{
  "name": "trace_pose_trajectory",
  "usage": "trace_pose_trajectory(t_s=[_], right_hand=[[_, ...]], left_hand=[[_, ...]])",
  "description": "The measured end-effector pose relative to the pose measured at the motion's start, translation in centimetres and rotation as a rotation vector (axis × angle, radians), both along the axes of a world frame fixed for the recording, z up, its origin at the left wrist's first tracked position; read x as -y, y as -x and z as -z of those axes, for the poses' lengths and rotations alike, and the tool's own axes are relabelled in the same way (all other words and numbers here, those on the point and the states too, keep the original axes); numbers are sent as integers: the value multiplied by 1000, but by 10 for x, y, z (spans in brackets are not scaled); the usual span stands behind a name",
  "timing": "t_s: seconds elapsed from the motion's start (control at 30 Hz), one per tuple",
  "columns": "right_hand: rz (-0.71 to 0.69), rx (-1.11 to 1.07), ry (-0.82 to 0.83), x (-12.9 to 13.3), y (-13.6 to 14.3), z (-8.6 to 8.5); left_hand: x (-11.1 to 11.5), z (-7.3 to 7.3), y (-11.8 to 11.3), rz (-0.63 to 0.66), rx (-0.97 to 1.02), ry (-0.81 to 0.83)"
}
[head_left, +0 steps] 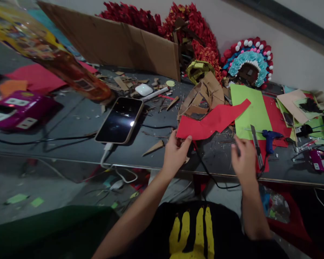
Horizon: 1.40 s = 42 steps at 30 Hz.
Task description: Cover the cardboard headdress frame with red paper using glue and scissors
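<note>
My left hand point(175, 153) pinches the near left end of a wavy red paper strip point(209, 124) between thumb and fingers. The strip stretches to the right, over a bent cardboard frame point(202, 95) and onto a green sheet point(250, 108). My right hand point(243, 158) is slightly blurred above the table's near edge, thumb and fingers apart and curled, with no held thing clearly visible. Just right of it lies a box cutter point(256, 147). A blue glue gun point(271, 140) rests beyond the cutter, its cord running down past my hand.
A phone point(120, 120) with a white cable lies left, near a white earbud case point(143, 89). Behind stand a tall bottle point(78, 73), a cardboard panel point(124, 48) and red paper decorations point(191, 28). Cardboard scraps litter the table. A black cord point(205, 167) hangs over the front edge.
</note>
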State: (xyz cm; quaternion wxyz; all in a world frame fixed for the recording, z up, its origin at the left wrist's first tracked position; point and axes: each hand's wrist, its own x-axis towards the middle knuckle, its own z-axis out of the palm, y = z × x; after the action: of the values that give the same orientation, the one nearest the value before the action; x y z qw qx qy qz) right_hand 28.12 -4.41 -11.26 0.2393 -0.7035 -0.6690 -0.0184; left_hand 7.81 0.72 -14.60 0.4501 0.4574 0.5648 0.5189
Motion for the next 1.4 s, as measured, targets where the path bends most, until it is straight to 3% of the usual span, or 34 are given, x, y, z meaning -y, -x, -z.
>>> trace_pose_trajectory(t_s=[0.1, 0.23, 0.57, 0.67, 1.0, 1.2, 1.4], right_hand=[[-131, 33, 142, -26, 41, 6], [-121, 79, 197, -35, 65, 18], [-53, -72, 57, -30, 49, 23], [-132, -46, 84, -33, 49, 24], [-244, 41, 146, -35, 64, 11], [-202, -23, 87, -26, 63, 7], [-225, -10, 81, -38, 61, 1]], left_hand=[[-1, -2, 1, 46, -89, 14], [-1, -3, 3, 97, -164, 14], [1, -3, 2, 67, -217, 7], [2, -4, 2, 81, -211, 40], [1, 1, 3, 92, -230, 15], [2, 0, 4, 77, -251, 5], [2, -4, 3, 74, -267, 2]])
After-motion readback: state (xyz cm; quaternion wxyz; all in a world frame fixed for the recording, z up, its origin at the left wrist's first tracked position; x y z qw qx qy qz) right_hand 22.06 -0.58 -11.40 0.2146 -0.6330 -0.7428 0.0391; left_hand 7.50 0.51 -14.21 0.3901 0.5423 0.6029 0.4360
